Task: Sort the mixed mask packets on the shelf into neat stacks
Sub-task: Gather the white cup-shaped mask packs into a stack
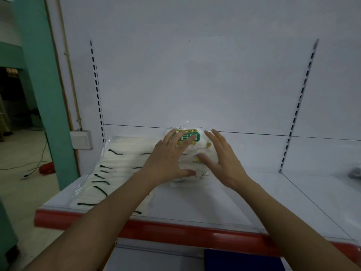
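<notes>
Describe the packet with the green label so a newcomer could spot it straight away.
Start at the white shelf with the red front edge. Mid-shelf near the back panel, the green-label packet tops a small pile between the left hand and right hand. Packets to its left show black straps instead.

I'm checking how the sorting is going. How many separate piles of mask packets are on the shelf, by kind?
Green-label pile: 1, under both hands
Black-strap pile: 1, to its left
Total: 2 piles
</notes>
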Demonstrator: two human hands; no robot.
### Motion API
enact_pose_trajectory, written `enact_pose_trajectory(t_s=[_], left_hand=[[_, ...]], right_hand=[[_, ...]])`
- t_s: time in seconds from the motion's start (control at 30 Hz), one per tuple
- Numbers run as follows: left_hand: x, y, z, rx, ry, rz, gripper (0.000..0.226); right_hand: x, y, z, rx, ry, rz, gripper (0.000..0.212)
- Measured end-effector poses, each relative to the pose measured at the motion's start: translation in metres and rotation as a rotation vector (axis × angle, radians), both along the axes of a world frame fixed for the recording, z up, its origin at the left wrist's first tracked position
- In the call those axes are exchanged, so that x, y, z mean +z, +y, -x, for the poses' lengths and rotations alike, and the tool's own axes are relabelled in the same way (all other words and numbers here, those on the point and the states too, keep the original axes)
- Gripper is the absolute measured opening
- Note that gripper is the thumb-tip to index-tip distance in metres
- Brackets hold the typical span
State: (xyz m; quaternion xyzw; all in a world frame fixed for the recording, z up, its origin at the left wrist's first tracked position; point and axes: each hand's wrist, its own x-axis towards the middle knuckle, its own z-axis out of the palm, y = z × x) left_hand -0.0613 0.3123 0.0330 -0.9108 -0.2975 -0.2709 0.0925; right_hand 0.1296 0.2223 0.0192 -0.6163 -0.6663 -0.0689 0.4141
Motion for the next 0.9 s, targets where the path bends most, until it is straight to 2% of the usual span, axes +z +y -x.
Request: enact_pose_trajectory(t_s=[0.1,0.2,0.33,0.4,0.57,0.7,0.9], left_hand=[[0.004,-0.001,0.000,0.009,-0.004,0.021,0.104],[0.004,-0.001,0.002,0.025,0.006,-0.003,0.106],[0.006,-0.004,0.006,0.018,-0.005,-0.039,0.105],[0.009,-0.009,0.009,0.017,-0.022,-0.077,0.100],[0.034,-0.028,0.002,0.049,-0.118,-0.093,0.079],[0.061,-0.041,-0.015,-0.005,-0.157,-0.001,0.037],[0.062,-0.080,-0.049,-0.110,-0.169,0.185,0.025]], right_hand=[[0.006,-0.002,0.004,-0.138,0.046,-0.055,0.066],[0.012,-0.002,0.006,-0.256,-0.001,-0.130,0.044],[0.016,-0.006,0.014,-0.318,-0.019,-0.204,0.024],[0.022,-0.010,0.019,-0.336,0.019,-0.177,0.015],[0.046,-0.027,0.027,-0.426,-0.002,-0.024,0.024],[0.062,-0.044,0.027,-0.469,0.011,0.085,0.035],[0.070,-0.082,0.006,-0.510,0.095,0.172,0.044]])
